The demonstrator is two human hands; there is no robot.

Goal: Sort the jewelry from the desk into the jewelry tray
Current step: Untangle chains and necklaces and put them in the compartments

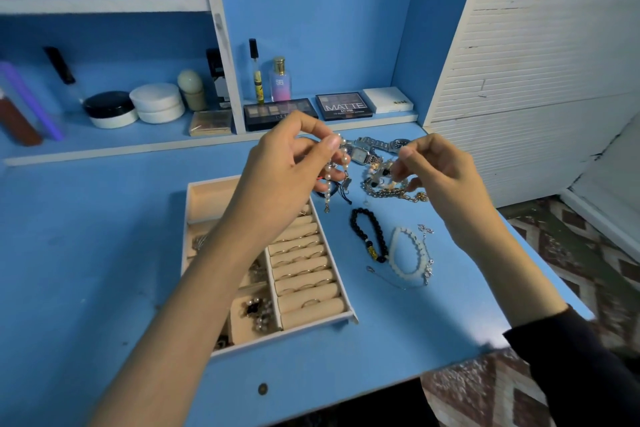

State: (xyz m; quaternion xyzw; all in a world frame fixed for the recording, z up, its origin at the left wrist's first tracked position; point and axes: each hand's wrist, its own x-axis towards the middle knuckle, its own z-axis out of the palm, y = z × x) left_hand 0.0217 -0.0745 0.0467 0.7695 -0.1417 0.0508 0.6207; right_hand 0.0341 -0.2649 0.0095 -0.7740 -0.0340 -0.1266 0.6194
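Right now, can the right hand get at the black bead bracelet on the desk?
Probably yes. The black bead bracelet lies in the open on the desk, just below the right hand, nothing over it. The fingers are curled at the jewelry pile, so they may need freeing first.

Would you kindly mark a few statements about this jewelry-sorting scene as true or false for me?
1. The left hand pinches a pearl bracelet. True.
2. The black bead bracelet lies inside the jewelry tray. False: it lies on the desk, to the right of the tray.
3. The ring rolls in the tray already hold rings. True.
4. The white bead bracelet hangs from the right hand. False: it lies flat on the desk beside the black one, nearer than that hand.
5. The silver watches sit on the upper shelf. False: they lie at the far side of the desk.
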